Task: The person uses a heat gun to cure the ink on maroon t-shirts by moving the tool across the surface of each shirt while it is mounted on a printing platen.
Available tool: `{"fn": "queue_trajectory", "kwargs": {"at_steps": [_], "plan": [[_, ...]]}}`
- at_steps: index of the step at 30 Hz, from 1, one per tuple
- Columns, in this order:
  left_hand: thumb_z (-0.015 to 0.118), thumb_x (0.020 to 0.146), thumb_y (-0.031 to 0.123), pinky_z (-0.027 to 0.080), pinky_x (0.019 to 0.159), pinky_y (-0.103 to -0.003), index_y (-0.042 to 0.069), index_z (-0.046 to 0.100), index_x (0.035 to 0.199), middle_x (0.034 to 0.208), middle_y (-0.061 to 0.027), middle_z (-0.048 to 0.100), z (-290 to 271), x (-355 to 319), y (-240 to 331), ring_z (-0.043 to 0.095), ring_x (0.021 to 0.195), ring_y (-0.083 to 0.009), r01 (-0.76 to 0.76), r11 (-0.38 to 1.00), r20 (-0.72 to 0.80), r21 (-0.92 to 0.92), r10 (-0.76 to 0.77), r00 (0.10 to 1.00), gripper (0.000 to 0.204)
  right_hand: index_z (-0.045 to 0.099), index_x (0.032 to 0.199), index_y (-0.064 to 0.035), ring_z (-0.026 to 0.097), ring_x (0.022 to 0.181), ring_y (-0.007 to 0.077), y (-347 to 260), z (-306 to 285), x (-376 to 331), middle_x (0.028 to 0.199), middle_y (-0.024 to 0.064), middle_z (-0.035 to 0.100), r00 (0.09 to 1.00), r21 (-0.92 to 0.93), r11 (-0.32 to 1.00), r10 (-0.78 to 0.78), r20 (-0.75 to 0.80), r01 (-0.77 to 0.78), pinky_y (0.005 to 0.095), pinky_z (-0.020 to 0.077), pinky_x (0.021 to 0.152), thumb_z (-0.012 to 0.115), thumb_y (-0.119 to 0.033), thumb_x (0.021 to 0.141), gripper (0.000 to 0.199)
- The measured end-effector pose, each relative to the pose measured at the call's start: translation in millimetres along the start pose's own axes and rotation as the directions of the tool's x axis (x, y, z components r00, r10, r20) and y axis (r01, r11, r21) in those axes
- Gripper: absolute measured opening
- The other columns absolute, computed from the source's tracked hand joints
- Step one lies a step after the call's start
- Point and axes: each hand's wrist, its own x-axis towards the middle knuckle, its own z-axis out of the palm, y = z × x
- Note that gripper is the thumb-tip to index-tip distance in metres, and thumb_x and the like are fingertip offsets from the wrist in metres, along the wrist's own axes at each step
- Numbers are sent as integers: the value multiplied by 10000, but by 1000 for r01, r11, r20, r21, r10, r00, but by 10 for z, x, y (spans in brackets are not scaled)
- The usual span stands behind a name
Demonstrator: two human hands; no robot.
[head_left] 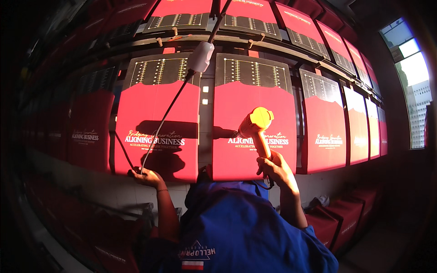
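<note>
My right hand (pixel 277 170) is closed round the handle of a hair dryer (pixel 260 122) with a yellow rear cap. The dryer is held above a red fabric piece (pixel 255 159) with white and gold print. That fabric covers the lower part of a black board (pixel 253 73) with scale markings. On the left, my left hand (pixel 148 177) is closed on a dark cable (pixel 168 111) at the near edge of another printed red fabric piece (pixel 157 107). The cable runs up to a pale connector block (pixel 200 57).
More boards with red fabric stand in rows, including a farther row (pixel 255 18) behind a dark rail (pixel 291 48) with pegs. Red pieces (pixel 350 214) hang low at the near right. A bright window (pixel 409 68) is at the far right.
</note>
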Motion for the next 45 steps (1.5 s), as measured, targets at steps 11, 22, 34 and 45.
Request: {"fn": "queue_trajectory", "kwargs": {"at_steps": [11,22,34,45], "plan": [[550,956,203,419,998,-437,-54,525,1299,1278,-232,569,59,-9,-81,546,1168,-369,-93,995,-73,27,95,993,429,560,1004,8,625,645,123,-20,47,106,734,54,605,992,-5,1000,18,127,-17,258,480,540,635,-242,911,277],[538,958,252,407,989,-474,-32,507,1322,1257,-236,560,66,4,-76,526,1155,-389,-68,997,-42,27,69,997,463,568,982,0,628,649,121,-59,-18,29,716,28,587,995,-63,998,25,99,-19,253,490,546,624,-236,918,251],[534,941,260,388,1031,-459,-20,481,1352,1306,-247,537,100,0,-105,510,1203,-395,28,996,-15,-82,-30,999,500,548,942,-10,577,589,110,31,-268,-216,693,21,555,998,23,1000,23,-58,-21,253,476,521,623,-206,908,213],[563,957,268,439,962,-457,-35,537,1291,1221,-240,592,113,58,-216,572,1104,-381,-122,991,-78,51,126,989,452,545,1011,4,570,593,113,67,-109,-193,697,28,562,993,54,997,45,112,-51,261,483,568,645,-254,905,296]]}}
